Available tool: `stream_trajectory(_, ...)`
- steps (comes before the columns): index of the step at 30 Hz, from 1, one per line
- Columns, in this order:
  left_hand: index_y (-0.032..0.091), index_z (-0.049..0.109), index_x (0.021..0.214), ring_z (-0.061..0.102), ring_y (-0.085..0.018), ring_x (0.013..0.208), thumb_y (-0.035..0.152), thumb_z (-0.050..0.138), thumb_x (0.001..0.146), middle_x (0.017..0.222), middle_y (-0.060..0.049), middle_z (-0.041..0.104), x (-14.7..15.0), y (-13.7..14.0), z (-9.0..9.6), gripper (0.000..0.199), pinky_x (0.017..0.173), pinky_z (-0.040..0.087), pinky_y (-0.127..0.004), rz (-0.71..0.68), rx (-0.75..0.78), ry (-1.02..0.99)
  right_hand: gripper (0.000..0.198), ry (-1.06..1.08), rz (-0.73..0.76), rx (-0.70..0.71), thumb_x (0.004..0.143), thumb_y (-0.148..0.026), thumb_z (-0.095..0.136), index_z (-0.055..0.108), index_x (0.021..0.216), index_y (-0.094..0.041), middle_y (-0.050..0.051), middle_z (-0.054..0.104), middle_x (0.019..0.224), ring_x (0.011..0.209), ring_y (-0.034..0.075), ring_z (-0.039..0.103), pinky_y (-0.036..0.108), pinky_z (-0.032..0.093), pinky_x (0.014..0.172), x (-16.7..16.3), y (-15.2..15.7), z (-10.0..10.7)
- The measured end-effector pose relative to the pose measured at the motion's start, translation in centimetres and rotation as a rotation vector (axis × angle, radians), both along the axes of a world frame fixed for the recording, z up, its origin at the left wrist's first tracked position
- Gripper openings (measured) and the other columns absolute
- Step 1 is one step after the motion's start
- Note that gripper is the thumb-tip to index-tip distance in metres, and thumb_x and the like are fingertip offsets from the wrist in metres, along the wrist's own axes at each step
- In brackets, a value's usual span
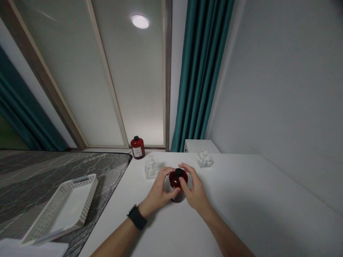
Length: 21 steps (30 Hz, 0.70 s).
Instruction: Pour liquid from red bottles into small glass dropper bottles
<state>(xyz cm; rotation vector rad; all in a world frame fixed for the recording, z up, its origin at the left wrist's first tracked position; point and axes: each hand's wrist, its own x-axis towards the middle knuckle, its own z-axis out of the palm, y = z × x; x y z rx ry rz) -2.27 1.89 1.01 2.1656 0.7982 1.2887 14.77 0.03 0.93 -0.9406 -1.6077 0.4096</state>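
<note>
A dark red, glossy bottle (175,181) with a black cap (178,172) stands on the white table (241,200), between my two hands. My left hand (160,189) is curled round the bottle's left side, its thumb across the front. From the right, my right hand (197,192) grips the top of the bottle, with thumb and fingers around the cap and shoulder. My fingers cover part of the bottle and its label. Just beyond my left hand is a clear, squarish glass bottle (151,169).
Another red bottle (137,149) with a white label stands at the table's back left corner. A clear, faceted object (204,159) lies at the back. To the left, a white perforated basket (89,203) rests on a dark patterned surface (107,167), near white paper (34,248).
</note>
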Motion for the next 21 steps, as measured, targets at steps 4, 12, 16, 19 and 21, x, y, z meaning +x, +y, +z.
stream_trajectory(4, 0.022, 0.040, 0.130, 0.054, -0.027, 0.115, 0.016, 0.070, 0.075, 0.125, -0.010, 0.054, 0.1, 0.0, -0.4, 0.062, 0.103, 0.043, -0.048, 0.055, -0.097, -0.021, 0.040, 0.050, 0.059, -0.089, 0.095, -0.023, 0.051, 0.048, 0.135, -0.027, 0.008, 0.064, 0.129, 0.123, 0.022, 0.058, 0.043, 0.042, 0.110, 0.0, 0.0, 0.1)
stream_trajectory(12, 0.021, 0.037, 0.131, 0.053, -0.027, 0.119, 0.021, 0.072, 0.073, 0.128, -0.011, 0.053, 0.1, -0.1, -0.3, 0.067, 0.106, 0.041, -0.050, 0.079, -0.183, -0.059, 0.037, 0.177, 0.168, -0.131, 0.097, -0.027, 0.050, 0.048, 0.134, -0.024, 0.008, 0.067, 0.126, 0.125, 0.021, 0.057, 0.041, 0.039, 0.112, 0.0, 0.2, 1.0)
stream_trajectory(16, 0.021, 0.039, 0.130, 0.054, -0.028, 0.118, 0.020, 0.072, 0.072, 0.128, -0.011, 0.054, 0.1, -0.2, -0.1, 0.066, 0.106, 0.042, -0.050, 0.075, -0.176, -0.056, 0.038, 0.194, 0.229, -0.179, 0.096, -0.027, 0.050, 0.048, 0.134, -0.025, 0.007, 0.068, 0.123, 0.126, 0.020, 0.056, 0.040, 0.037, 0.113, -0.1, 0.4, 1.2)
stream_trajectory(19, 0.021, 0.041, 0.129, 0.054, -0.028, 0.117, 0.019, 0.070, 0.072, 0.126, -0.011, 0.054, 0.2, -0.2, -0.2, 0.064, 0.105, 0.043, -0.050, 0.072, -0.178, -0.059, 0.038, 0.216, 0.215, -0.200, 0.095, -0.027, 0.052, 0.048, 0.133, -0.026, 0.006, 0.067, 0.118, 0.119, 0.020, 0.060, 0.040, 0.041, 0.109, -0.3, 0.5, 1.0)
stream_trajectory(21, 0.021, 0.041, 0.128, 0.054, -0.027, 0.117, 0.018, 0.069, 0.073, 0.126, -0.011, 0.054, 0.3, -0.2, -0.3, 0.062, 0.104, 0.044, -0.049, 0.071, -0.176, -0.059, 0.038, 0.238, 0.186, -0.214, 0.094, -0.027, 0.052, 0.049, 0.132, -0.026, 0.006, 0.066, 0.116, 0.113, 0.021, 0.062, 0.041, 0.044, 0.106, -0.6, 0.5, 0.8)
